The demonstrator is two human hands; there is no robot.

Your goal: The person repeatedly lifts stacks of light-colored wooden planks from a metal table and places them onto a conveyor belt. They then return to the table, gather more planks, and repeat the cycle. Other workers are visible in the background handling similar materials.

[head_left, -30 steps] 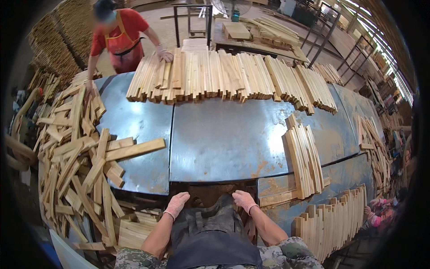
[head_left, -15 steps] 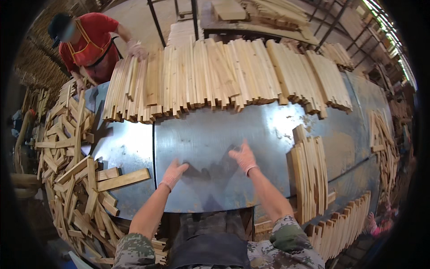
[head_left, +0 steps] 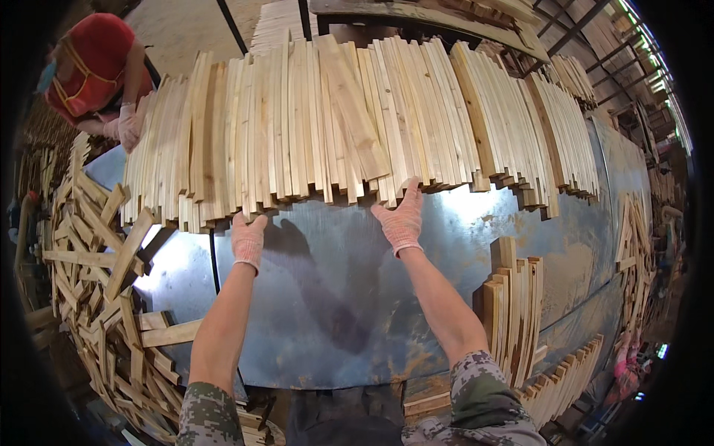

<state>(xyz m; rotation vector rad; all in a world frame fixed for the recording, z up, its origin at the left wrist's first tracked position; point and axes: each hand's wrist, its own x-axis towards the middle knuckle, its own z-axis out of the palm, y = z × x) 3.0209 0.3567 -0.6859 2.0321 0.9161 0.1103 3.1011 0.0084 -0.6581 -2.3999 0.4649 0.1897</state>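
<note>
A long row of pale wooden strips (head_left: 297, 126) lies side by side across the far part of the metal-topped table (head_left: 320, 297). Their near ends form an uneven edge. One wider board (head_left: 353, 111) rests slantwise on top of the row. My left hand (head_left: 248, 241), in a pinkish knit glove, is at the strip ends left of centre, thumb and fingers apart. To its right, my right hand (head_left: 401, 219), gloved alike, reaches the same edge with thumb and forefinger spread. Both hands' fingertips meet the strip ends; neither is wrapped round a strip.
A co-worker in a red top (head_left: 97, 59) has gloved hands at the row's left end. A jumbled heap of wood offcuts (head_left: 104, 297) covers the left side. Right of me stand a bundle of strips (head_left: 513, 312) and a lower row of pieces (head_left: 565, 379). More strips (head_left: 631, 238) lie far right.
Both my hands have moved forward from above the bare metal to the near edge of the strip row. The co-worker's hands have come together at the row's left end.
</note>
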